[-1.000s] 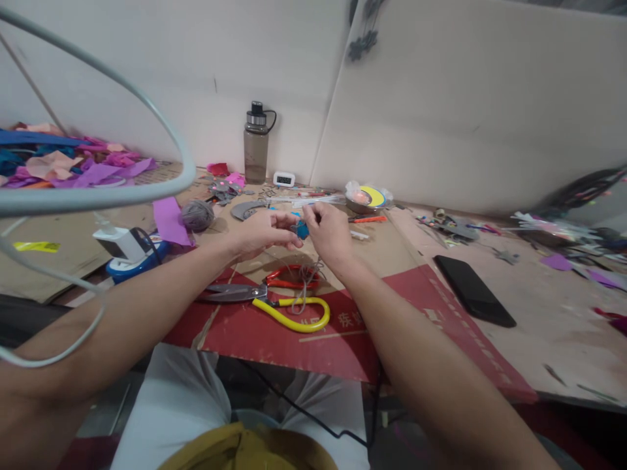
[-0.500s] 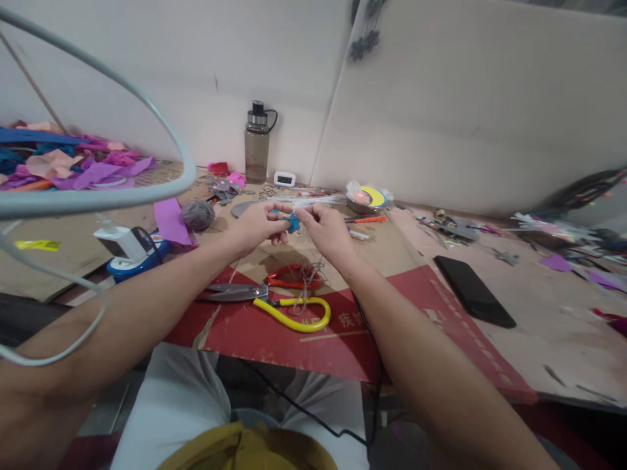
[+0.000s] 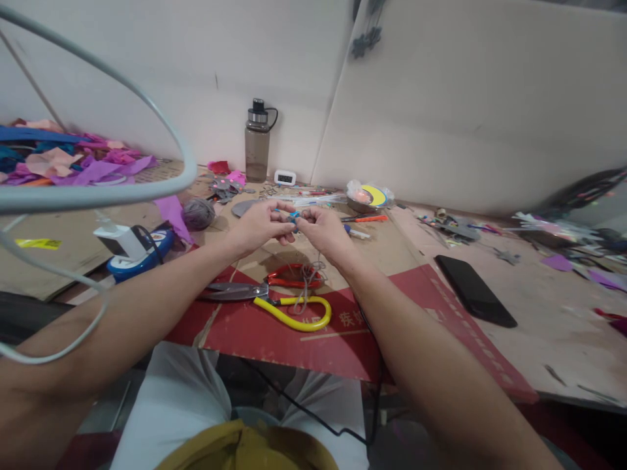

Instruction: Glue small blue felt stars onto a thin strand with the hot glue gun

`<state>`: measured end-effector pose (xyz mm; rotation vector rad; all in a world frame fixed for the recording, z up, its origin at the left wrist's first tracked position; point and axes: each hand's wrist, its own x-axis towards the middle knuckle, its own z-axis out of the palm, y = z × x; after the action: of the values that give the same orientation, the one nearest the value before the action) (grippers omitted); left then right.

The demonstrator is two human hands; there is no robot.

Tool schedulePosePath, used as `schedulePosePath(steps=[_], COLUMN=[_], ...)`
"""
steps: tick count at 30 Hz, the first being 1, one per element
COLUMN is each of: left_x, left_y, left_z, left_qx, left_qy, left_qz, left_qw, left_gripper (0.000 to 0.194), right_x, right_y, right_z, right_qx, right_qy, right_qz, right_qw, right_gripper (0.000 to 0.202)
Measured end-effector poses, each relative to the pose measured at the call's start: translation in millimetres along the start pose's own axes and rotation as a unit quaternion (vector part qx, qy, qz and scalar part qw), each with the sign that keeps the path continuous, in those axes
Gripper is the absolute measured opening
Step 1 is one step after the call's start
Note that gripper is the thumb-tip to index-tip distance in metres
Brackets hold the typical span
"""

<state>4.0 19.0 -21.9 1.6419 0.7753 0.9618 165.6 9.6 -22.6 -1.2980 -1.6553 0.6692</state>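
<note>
Blue piece point(image 3: 294, 215) was pinched between left hand point(image 3: 262, 228) and right hand point(image 3: 324, 234), each grip pretty much closed on it.

A person's left hand point(image 3: 264, 226) and right hand point(image 3: 322, 230) pinch a small blue piece point(image 3: 294, 215) above a cardboard sheet point(image 3: 392, 251). Below lie scissors point(image 3: 262, 293) with 1 red and 1 yellow handle (loops of gray cord point(image 3: 308, 282) cross both). Behind, a water bottle point(image 3: 257, 149) stands near a digital clock point(image 3: 285, 177); a black phone point(image 3: 474, 291) lies to the right.
</note>
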Motion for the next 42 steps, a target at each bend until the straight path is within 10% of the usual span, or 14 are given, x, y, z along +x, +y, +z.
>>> schedulePosePath(steps=[15, 22, 42], left_x=[3.9, 1.0, -3.4], left_y=[-1.0, 1.4, 8.5], left_z=[-9.5, -9.8, 4.6], left_qx=[-0.021, 0.044, 0.009], left_qy=[0.058, 0.074, 0.047], left_qz=[-0.042, -0.045, -0.054], left_qw=[0.997, 0.995, 0.997], left_gripper=[0.019, 0.016, 0.019], right_x=[-2.8, -4.8, -5.1], right_y=[0.5, -4.8, -9.3], right_z=[-9.4, -13.7, -9.1], right_qx=[-0.001, -0.138, -0.234], right_qy=[-0.02, 0.046, 0.031], right_qz=[-0.059, -0.181, -0.154], right_qw=[0.998, 0.973, 0.96], right_gripper=[0.035, 0.008, 0.03])
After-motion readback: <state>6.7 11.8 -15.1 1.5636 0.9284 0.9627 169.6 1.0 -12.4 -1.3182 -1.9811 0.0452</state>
